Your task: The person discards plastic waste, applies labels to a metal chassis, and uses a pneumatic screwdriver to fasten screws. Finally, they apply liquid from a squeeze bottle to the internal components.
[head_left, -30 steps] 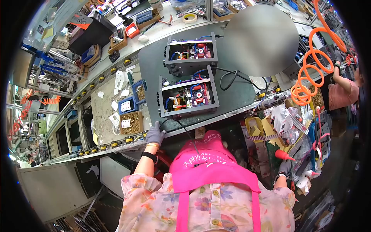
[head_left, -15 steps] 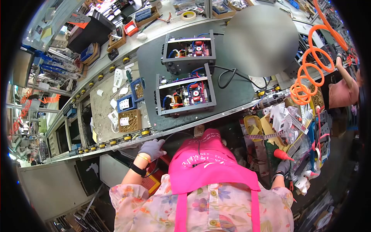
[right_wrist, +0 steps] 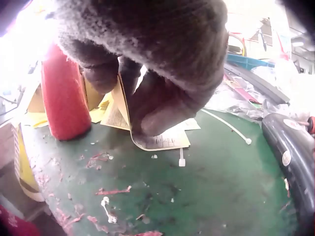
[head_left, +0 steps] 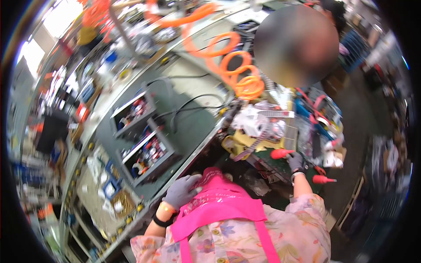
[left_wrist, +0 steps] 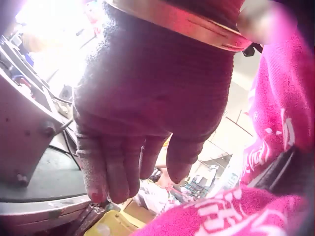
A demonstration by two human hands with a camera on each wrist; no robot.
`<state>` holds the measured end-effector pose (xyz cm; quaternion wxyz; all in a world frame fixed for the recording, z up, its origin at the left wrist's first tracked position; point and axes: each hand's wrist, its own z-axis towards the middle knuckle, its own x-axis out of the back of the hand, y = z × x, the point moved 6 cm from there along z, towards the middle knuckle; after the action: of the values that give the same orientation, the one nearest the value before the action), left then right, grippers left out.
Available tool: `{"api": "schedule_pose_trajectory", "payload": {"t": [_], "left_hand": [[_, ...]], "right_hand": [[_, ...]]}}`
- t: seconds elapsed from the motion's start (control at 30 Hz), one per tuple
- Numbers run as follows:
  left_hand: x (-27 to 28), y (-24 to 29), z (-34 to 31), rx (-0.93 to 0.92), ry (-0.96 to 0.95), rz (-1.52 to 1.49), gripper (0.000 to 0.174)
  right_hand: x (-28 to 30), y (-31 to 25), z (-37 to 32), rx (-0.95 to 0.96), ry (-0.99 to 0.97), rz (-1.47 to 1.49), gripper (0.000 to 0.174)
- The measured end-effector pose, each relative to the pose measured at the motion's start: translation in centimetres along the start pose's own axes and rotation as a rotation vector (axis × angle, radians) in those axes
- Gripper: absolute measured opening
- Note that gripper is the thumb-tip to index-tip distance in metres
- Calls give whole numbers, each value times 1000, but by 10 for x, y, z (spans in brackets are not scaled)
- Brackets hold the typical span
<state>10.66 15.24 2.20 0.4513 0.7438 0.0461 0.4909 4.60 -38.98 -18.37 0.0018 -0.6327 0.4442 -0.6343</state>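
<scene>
My right hand (head_left: 296,162), in a grey glove, is over the green-topped side surface. In the right wrist view its fingers pinch a bent, yellowish sheet of printed paper (right_wrist: 170,141). Close beside that hand stands a red bottle (right_wrist: 65,101), whose pointed shape also shows in the head view. My left hand (head_left: 180,191), gloved too, hovers in front of the pink apron (head_left: 219,206) near the bench edge. Its fingers (left_wrist: 117,172) hang straight and loose, with nothing in them.
Two open metal cases with wiring (head_left: 149,151) sit on the dark bench mat (head_left: 193,125). An orange coiled hose (head_left: 249,87) hangs over the bench. White cable ties (right_wrist: 229,125) and red scraps litter the green surface. A second red bottle (head_left: 322,179) lies right of my hand.
The head view has swung to the right. My left hand has left the bench edge and the black cable and come in front of the apron. My right hand now appears beside the red bottle.
</scene>
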Motion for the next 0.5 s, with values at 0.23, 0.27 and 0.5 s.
{"api": "schedule_pose_trajectory", "payload": {"t": [0.23,0.27,0.5], "left_hand": [[-16,42,52,-108,-128,-60,39],[-21,46,57,-115,-153,-54,40],[-34,68,77,-154,-239,-75,39]], "right_hand": [[31,-38,-25,149,182,5,23],[32,-36,-25,123,156,37,23],[36,-30,-27,4,81,228,21]]}}
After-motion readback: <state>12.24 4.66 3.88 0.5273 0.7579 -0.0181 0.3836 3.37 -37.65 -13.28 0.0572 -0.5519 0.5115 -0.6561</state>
